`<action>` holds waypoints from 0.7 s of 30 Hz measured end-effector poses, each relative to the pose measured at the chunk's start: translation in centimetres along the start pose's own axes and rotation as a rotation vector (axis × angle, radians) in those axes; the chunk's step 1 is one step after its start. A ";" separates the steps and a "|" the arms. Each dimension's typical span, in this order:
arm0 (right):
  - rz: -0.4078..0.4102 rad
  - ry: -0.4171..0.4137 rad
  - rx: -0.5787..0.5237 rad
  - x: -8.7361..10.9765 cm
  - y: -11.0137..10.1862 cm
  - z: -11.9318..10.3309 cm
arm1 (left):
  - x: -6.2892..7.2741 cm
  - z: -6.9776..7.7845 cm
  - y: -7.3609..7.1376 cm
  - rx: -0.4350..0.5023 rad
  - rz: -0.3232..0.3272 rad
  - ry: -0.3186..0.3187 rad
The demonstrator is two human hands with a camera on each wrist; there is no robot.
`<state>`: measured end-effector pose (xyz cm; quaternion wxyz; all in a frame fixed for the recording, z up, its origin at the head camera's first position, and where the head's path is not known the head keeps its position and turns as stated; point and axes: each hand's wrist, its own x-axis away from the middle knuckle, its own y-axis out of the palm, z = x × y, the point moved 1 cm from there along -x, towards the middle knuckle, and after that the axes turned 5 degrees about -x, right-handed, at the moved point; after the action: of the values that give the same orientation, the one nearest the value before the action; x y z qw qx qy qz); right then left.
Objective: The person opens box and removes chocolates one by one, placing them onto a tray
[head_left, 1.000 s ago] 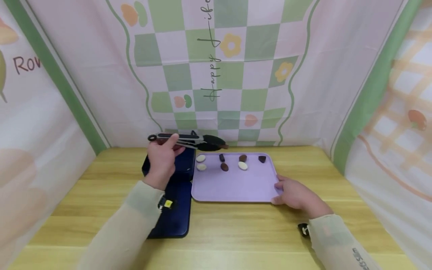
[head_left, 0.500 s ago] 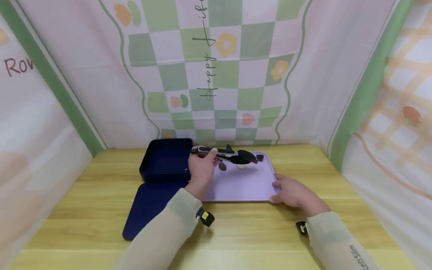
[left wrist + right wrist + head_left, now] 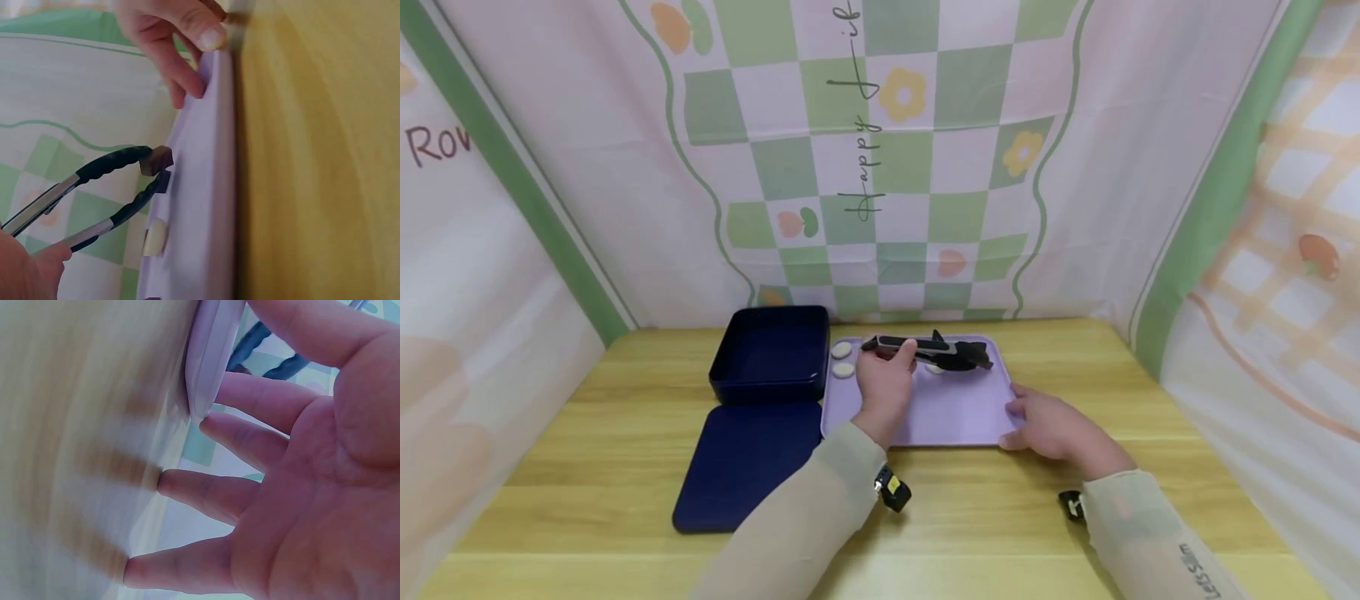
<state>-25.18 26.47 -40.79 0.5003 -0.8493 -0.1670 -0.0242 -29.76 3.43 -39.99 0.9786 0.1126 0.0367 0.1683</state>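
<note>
Cloth [image 3: 970, 175] printed with green checks and flowers hangs behind a wood-grain bench [image 3: 955, 533]. On the bench lies a pale purple tray [image 3: 955, 417]. A dark blue lid [image 3: 730, 475] lies flat just beside its left edge, and a dark blue box [image 3: 767, 390] stands behind that lid. The right hand [image 3: 1051, 427] rests at the tray's near right corner, its grip loose: straight fingers touch the tray, two fingertips the bench. The left hand [image 3: 886, 385] has its grip closed around black-and-silver tongs [image 3: 934, 345], held over the tray's far right part. Two white ovals [image 3: 842, 350] sit at the tray's left end, a third further right, partly hidden. A brown piece [image 3: 155, 161] is at the tongs' tips, near a smaller-looking dark piece [image 3: 164, 182]; whether the tips clamp it, I cannot tell.
</note>
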 end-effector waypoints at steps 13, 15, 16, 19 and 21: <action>0.006 -0.013 -0.001 0.0 0.1 0.0 | 0.6 0.7 -0.5 -0.126 -0.001 0.090; 0.007 -0.015 -0.002 0.0 0.0 0.0 | 0.9 1.1 -0.6 -0.125 -0.014 0.099; 0.006 -0.013 -0.003 0.1 0.0 0.0 | 1.1 1.3 -0.5 -0.122 -0.023 0.107; 0.002 -0.006 -0.005 0.0 -0.1 0.0 | 1.6 1.7 -0.3 -0.126 -0.043 0.113; -0.004 0.004 -0.008 0.0 -0.1 0.0 | 1.8 1.7 -0.2 -0.140 -0.038 0.119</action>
<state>-25.20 26.46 -40.72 0.4971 -0.8509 -0.1673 -0.0277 -27.83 3.52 -38.42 0.9831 0.0329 0.0853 0.1583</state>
